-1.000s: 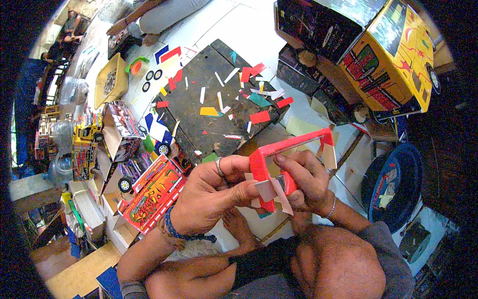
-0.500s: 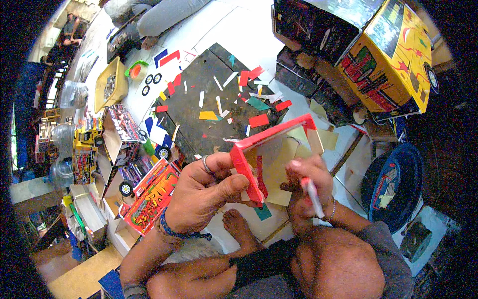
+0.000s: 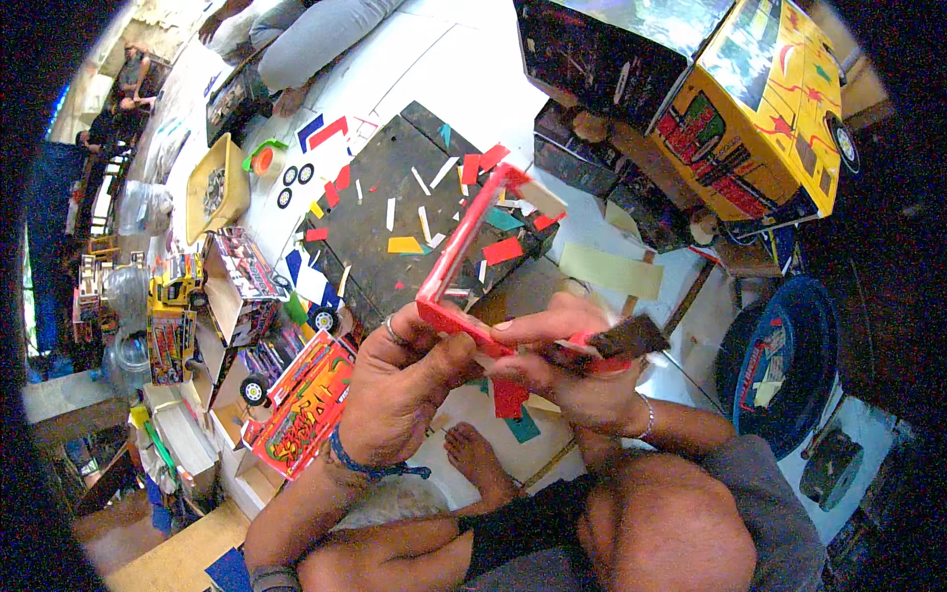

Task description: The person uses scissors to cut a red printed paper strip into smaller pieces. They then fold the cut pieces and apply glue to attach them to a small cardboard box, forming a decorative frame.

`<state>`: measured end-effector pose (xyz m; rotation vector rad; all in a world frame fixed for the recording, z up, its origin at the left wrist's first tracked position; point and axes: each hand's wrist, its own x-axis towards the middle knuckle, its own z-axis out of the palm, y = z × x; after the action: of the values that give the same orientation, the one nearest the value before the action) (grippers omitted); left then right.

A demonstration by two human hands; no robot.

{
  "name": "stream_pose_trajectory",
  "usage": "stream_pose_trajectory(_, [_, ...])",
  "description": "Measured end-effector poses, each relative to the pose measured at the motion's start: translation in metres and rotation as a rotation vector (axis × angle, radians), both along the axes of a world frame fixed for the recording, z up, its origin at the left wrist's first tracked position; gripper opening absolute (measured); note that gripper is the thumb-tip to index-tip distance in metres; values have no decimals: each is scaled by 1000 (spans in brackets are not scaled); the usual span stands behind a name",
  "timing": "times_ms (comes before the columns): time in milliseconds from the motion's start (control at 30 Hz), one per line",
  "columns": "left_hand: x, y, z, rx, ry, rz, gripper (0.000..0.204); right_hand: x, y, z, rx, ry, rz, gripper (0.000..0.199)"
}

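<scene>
My left hand (image 3: 395, 395) is closed on the near corner of a red, open-sided frame (image 3: 456, 252) with a pale inner face, held tilted above the floor. My right hand (image 3: 597, 395) has its thumb and fingertips against the frame's near bar. In that same hand sits a red tool with a dark flat end (image 3: 636, 337); blur hides its exact kind. Below the fingers hangs a red strip (image 3: 510, 397). Beyond the frame lies a dark board (image 3: 375, 197), strewn with red, white, yellow and teal scraps.
A large yellow toy truck (image 3: 760, 118) stands at the far right, above a dark blue tub (image 3: 824, 370). On the left are a yellow bin (image 3: 232, 197), several small wheels (image 3: 289, 176) and a red painted panel (image 3: 301, 409). Another person's grey-clad leg (image 3: 326, 44) rests at the top.
The frame has turned and now stands more edge-on. My right hand has come left onto its near bar, and the tool in it has swung from pointing down to pointing right.
</scene>
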<state>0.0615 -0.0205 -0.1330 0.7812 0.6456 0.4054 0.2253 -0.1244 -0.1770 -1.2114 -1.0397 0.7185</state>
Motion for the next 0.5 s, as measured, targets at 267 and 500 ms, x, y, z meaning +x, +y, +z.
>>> stream_pose_trajectory(267, [6,-7,-8,-85,105,37,22,-7,6,-33,270,1,-206,28])
stream_pose_trajectory(500, [6,-10,-10,-63,106,35,25,-1,3,-28,231,-231,-285,47])
